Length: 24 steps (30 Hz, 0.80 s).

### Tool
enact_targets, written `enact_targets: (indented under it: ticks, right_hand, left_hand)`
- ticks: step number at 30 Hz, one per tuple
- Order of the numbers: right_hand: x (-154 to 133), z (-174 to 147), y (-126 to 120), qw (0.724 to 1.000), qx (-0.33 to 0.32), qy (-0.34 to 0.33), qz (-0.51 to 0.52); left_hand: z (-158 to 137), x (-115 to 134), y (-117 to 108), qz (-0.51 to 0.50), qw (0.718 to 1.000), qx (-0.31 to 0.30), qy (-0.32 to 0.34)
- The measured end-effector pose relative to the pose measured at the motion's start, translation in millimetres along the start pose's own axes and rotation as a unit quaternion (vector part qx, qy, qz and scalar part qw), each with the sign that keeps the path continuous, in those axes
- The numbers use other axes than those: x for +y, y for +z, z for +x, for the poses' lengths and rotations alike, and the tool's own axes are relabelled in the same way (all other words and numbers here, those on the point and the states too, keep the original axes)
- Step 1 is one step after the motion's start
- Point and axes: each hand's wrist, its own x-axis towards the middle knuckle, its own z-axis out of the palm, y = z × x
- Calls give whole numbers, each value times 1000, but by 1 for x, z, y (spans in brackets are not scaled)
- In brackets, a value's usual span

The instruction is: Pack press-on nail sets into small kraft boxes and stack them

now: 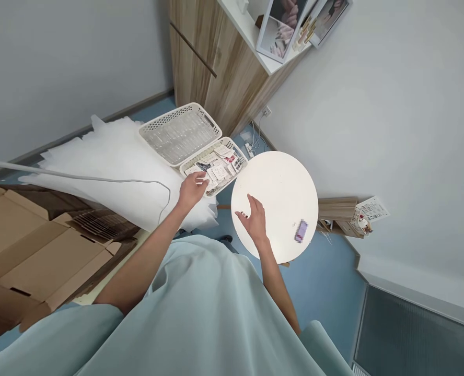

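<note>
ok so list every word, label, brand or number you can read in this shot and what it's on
None can be read.
Packets in the white basket: printing too small and blurred.
Paper sheet by the wall at right: markings too small.
Purple item on the round table: pixelated, so any text is lost.

The bench (pixel 275 183) has a smooth, low-sheen top; to its left, the perforated basket (pixel 229 143) looks like plastic, with paper-like packets (pixel 218 171) inside. Farther left lie thin, matt sheeting (pixel 99 156), whether paper or plastic cannot be told, and, nearer, dull cardboard (pixel 51 250). The far cabinet (pixel 228 68) shows streaked wood grain beneath a smooth top; the near garment (pixel 204 308) is matt, draped cloth.
</note>
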Motion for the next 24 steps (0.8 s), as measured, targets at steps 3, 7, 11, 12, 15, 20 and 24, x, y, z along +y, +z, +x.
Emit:
enact_targets:
  ticks: [3,7,11,12,15,20,24]
  right_hand:
    - [-15,3,-4,1000,2,2,-6]
    - [-29,6,-8,1000,2,8,-16]
    - [-36,7,-9,999,4,20,-29]
    - [-36,7,-8,999,5,23,-32]
    - [-38,6,-8,999,7,34,-36]
    - [-39,3,-10,998,4,53,-41]
    - [-42,0,-15,997,7,65,-39]
  left_hand:
    - [29,5,-14,45,999,24,18]
    - [70,10,-31,105,993,49,37]
    - [105,7,-42,127,990,54,21]
    - [112,5,-44,130,990,51,15]
    - [129,-1,-47,147,989,29,5]
    - [144,-6,-46,174,985,-3,13]
    - [150,-2,-44,187,982,-1,15]
